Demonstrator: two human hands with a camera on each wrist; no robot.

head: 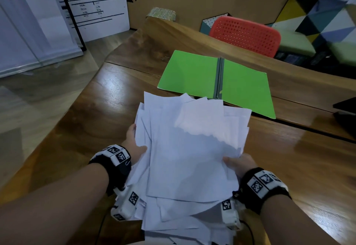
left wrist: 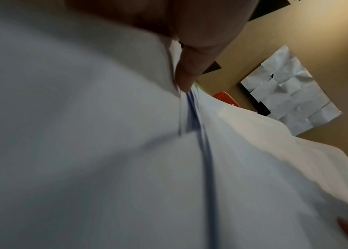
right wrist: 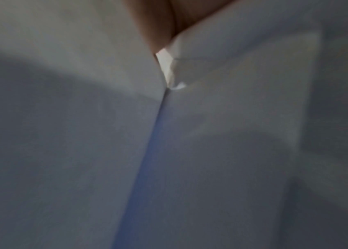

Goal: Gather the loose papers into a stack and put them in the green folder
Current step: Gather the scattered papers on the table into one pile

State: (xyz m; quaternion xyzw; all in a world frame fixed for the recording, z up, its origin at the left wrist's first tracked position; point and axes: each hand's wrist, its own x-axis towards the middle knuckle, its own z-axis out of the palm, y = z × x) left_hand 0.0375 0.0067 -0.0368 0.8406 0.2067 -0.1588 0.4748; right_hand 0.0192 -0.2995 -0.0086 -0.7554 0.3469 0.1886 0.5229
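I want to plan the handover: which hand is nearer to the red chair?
Right. The right hand grips the papers on the side below the red chair; the left hand grips their opposite edge, farther from it.

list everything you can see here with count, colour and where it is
papers: one uneven stack, white, held above the table's near edge
green folder: one, lying open beyond the papers
table: one, brown wood, under it all
chair: one, red, perforated back, behind the table
board: one, white with black lines, far left on the floor
left hand: grips the stack's left side
right hand: grips the stack's right side
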